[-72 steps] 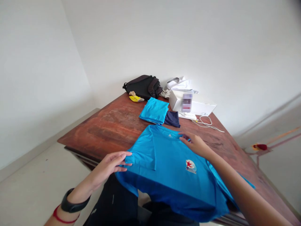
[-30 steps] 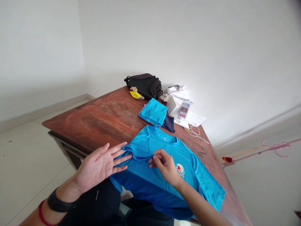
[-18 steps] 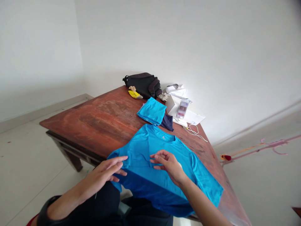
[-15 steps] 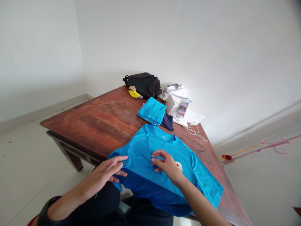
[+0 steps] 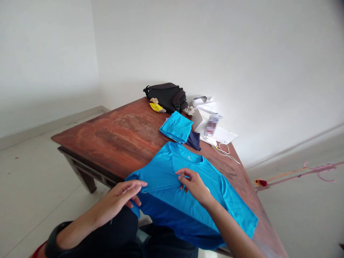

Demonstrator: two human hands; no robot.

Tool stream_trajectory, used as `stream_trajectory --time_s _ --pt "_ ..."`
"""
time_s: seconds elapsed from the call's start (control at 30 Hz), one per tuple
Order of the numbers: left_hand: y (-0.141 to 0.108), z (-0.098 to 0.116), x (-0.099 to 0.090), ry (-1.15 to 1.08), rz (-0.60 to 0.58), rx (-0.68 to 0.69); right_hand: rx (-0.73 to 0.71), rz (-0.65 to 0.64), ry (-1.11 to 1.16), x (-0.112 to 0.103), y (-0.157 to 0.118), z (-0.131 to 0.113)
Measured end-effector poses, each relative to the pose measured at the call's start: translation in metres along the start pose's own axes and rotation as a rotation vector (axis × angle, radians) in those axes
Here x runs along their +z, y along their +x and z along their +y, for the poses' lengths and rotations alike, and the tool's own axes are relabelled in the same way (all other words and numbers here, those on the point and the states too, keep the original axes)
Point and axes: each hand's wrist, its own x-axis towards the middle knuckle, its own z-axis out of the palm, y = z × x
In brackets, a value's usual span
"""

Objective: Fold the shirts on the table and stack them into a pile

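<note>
Two bare hands, one wooden table (image 5: 107,143). What's the biggest thing on it?

Reddish-brown tabletop, dark frame underneath. Biggest item on it is a bright blue T-shirt (image 5: 168,166), lying at the near edge of the table, its lower part running past that edge. A crease crosses the shirt, with darker blue below it.

What else?

Far end of the table: black bag (image 5: 165,96), white box (image 5: 200,120) with a blurred label, and crumpled white cloth (image 5: 204,104) behind the box. Closer in, a folded blue shirt (image 5: 176,126) partly covers a navy cloth (image 5: 193,141). White cable (image 5: 224,150) sits by the box, small yellow item (image 5: 156,107) by the bag.

Hands?

Left hand (image 5: 118,197) is over the near-left part of the T-shirt, fingers half curled and at the crease. Right hand (image 5: 195,184) is partly closed near the shirt's middle, fingertips (image 5: 180,175) on the crease. Gripping or just touching? Can't tell for either hand.

Anything on the wrists?

Black band (image 5: 56,234) on the left wrist.
</note>
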Motion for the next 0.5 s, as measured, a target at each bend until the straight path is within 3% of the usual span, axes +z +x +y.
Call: stream_trajectory --time_s 0.13,0.27,0.4,0.5 --pt "-0.002 -0.001 0.0 0.095 0.022 0.02 0.027 -0.069 -0.05 -0.006 -0.001 0.0" --pt "-0.008 0.009 0.002 0.261 0.04 0.075 -0.011 -0.167 -0.27 -0.006 -0.003 0.0" --pt "-0.005 0.016 -0.005 0.467 0.256 0.25 -0.112 -0.011 -0.529 -0.009 0.004 0.0" --pt "0.003 0.012 -0.013 0.6 0.446 0.396 -0.152 0.091 -0.572 -0.014 0.021 -0.003"
